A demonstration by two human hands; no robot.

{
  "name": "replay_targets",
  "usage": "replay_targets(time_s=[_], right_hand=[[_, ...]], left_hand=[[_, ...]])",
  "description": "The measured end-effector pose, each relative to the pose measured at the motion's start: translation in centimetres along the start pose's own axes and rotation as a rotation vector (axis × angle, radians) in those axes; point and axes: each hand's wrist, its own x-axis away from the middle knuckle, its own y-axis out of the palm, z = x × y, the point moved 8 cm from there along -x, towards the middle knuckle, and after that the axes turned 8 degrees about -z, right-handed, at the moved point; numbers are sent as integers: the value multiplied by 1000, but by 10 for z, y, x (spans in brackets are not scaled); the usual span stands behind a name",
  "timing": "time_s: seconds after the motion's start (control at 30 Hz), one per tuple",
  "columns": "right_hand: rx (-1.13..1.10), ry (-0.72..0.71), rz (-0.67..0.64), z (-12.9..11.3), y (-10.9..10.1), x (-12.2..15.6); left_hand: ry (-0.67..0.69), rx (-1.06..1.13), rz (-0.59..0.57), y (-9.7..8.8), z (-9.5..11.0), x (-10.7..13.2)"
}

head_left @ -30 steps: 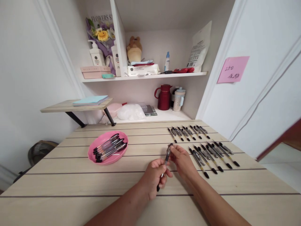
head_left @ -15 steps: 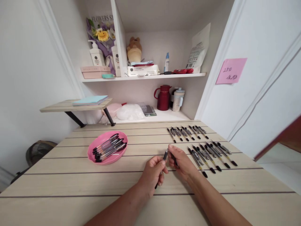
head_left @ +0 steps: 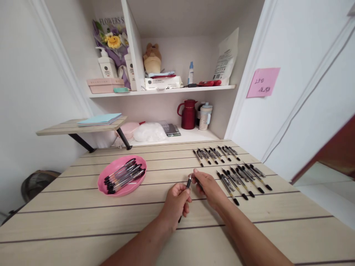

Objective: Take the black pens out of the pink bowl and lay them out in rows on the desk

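My left hand [head_left: 176, 201] is closed around a black pen [head_left: 189, 183], its pale metal tip pointing up and away from me. My right hand [head_left: 207, 184] is beside it, thumb and index finger pinched at the pen's tip. A dark piece that looks like the pen's cap [head_left: 200, 186] is tucked in the right hand's fingers, mostly hidden. To the right lie two rows of uncapped pens [head_left: 245, 179], with caps lying among them. On the left, a pink dish [head_left: 101, 181] holds several capped pens [head_left: 124, 175].
A small raised wooden shelf [head_left: 63, 127] with blue paper [head_left: 100, 119] stands at the table's back left. Behind the table, a white cabinet holds a red jug [head_left: 188, 115], a pale cup [head_left: 205, 117] and a plastic bag [head_left: 149, 132]. A pink note [head_left: 263, 82] is on the right wall.
The camera view has turned slightly right, so the scene sits further left. Both hands stay close together at the pen; the dark piece in my right hand shows less.
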Motion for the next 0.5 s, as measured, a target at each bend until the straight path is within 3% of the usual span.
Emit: replay_targets(time_s=[0.13,0.27,0.37,0.5], right_hand=[[615,-23,114,-14,-37,-4],[1210,-79,193,-30,-58,-3],[1434,-24,198,-27,-60,-4],[1472,-27,164,-19,-51,-10]], left_hand=[[-5,11,-5,0,2,1],[1,-8,-28,2,1,0],[2,-17,-31,2,0,-1],[10,-23,-36,2,-1,-2]])
